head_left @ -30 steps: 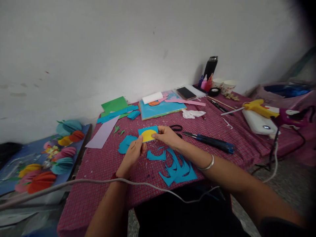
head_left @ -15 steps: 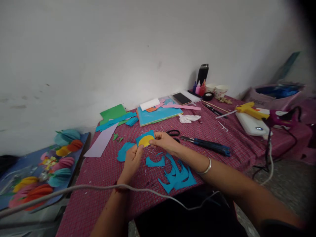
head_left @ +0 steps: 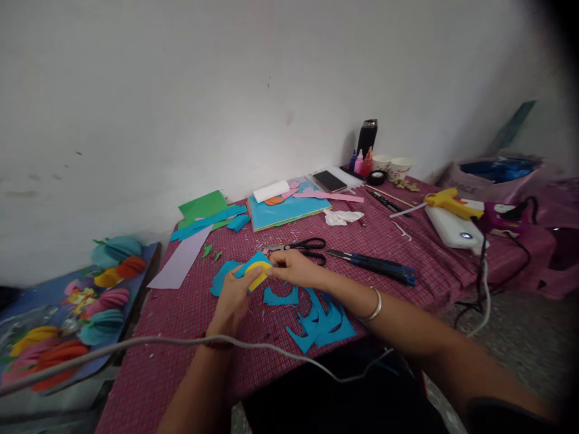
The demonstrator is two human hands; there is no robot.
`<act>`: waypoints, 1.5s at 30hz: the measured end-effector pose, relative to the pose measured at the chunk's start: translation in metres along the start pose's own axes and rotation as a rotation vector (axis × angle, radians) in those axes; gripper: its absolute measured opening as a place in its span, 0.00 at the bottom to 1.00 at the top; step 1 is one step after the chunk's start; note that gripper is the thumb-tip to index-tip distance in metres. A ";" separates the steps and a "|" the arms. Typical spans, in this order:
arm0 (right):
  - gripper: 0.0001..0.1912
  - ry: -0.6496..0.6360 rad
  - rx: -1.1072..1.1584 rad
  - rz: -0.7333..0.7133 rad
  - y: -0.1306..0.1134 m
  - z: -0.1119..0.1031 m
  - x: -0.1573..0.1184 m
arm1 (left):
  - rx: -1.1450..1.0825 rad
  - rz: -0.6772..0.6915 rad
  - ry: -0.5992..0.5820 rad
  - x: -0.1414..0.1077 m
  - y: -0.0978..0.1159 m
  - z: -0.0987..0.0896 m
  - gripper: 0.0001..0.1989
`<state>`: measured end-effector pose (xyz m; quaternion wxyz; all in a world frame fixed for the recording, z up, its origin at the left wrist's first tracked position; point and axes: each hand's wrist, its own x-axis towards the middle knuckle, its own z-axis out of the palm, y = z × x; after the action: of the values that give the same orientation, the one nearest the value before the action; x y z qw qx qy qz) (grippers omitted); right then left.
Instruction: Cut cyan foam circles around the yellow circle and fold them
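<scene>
A yellow rounded paper piece [head_left: 259,274] lies against a blue paper piece [head_left: 256,258], both held up over the table. My left hand [head_left: 236,296] grips them from the left, thumb on the yellow. On the right side, my right hand [head_left: 294,268] pinches their edge with its fingertips. Blue paper [head_left: 221,277] lies just behind my left hand. Blue cut scraps [head_left: 323,322] and a curved blue offcut [head_left: 280,296] rest nearer my body. Black-handled scissors [head_left: 310,244] lie beyond my right hand, beside a blue and black cutter [head_left: 380,267].
A white cable [head_left: 271,348] crosses over my left forearm. A yellow glue gun [head_left: 452,204] rests on a white box [head_left: 456,228] at the right. Phone [head_left: 329,181], bottles and paper cups stand at the back. Paper ornaments [head_left: 99,325] lie on a blue board at the left.
The paper pieces have been tilted and bent between my hands, and my left hand has turned further over them. The scissors show more fully. The view has shifted slightly.
</scene>
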<state>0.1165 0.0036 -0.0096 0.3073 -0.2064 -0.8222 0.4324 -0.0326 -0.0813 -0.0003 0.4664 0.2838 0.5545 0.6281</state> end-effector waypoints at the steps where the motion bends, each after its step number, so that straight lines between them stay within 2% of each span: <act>1: 0.09 -0.017 -0.020 -0.012 0.000 -0.009 0.001 | -0.019 0.013 0.022 0.000 0.002 -0.002 0.13; 3: 0.09 -0.006 -0.164 0.006 0.001 -0.032 0.001 | -0.069 0.036 0.062 0.001 0.005 -0.006 0.13; 5: 0.09 -0.014 -0.472 0.100 0.007 -0.054 -0.001 | -0.119 0.048 0.097 0.003 0.008 -0.012 0.14; 7: 0.10 -0.089 -0.762 0.168 0.014 -0.069 -0.007 | -0.156 0.064 0.110 0.004 0.010 -0.016 0.14; 10: 0.13 -0.207 -0.943 0.181 0.025 -0.074 -0.018 | -0.179 0.102 0.056 0.001 0.012 -0.017 0.12; 15: 0.19 -0.211 -1.003 0.144 0.033 -0.064 -0.019 | -0.215 0.146 0.058 -0.009 0.017 -0.011 0.11; 18: 0.22 -0.200 -0.926 0.121 0.037 -0.065 -0.010 | -0.223 0.161 0.055 -0.012 0.020 -0.011 0.10; 20: 0.23 -0.140 -0.816 0.153 0.040 -0.067 -0.005 | -0.237 0.157 0.062 -0.014 0.023 -0.012 0.11; 24: 0.28 0.002 -0.331 0.323 0.036 -0.067 -0.012 | -0.271 0.146 0.072 -0.018 0.027 -0.013 0.11; 27: 0.32 -0.057 0.074 0.336 0.013 -0.058 -0.030 | -0.316 0.141 0.127 -0.021 0.027 -0.010 0.11; 32: 0.39 -0.197 0.459 0.339 -0.031 -0.037 -0.057 | -0.359 0.127 0.178 -0.026 0.026 -0.004 0.12; 35: 0.34 -0.256 0.494 0.335 -0.044 -0.033 -0.064 | -0.367 0.122 0.177 -0.027 0.026 -0.002 0.12; 38: 0.33 -0.293 0.409 0.339 -0.051 -0.033 -0.064 | -0.385 0.114 0.176 -0.026 0.027 -0.003 0.13; 42: 0.34 -0.261 0.320 0.297 -0.054 -0.028 -0.058 | -0.393 0.125 0.176 -0.023 0.026 -0.006 0.13; 45: 0.35 -0.247 0.339 0.335 -0.052 -0.021 -0.055 | -0.383 0.130 0.183 -0.022 0.025 -0.006 0.13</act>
<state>0.1665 -0.0455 0.0251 0.1589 -0.2311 -0.7237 0.6306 -0.0361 -0.1021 0.0261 0.4180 0.1672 0.4453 0.7739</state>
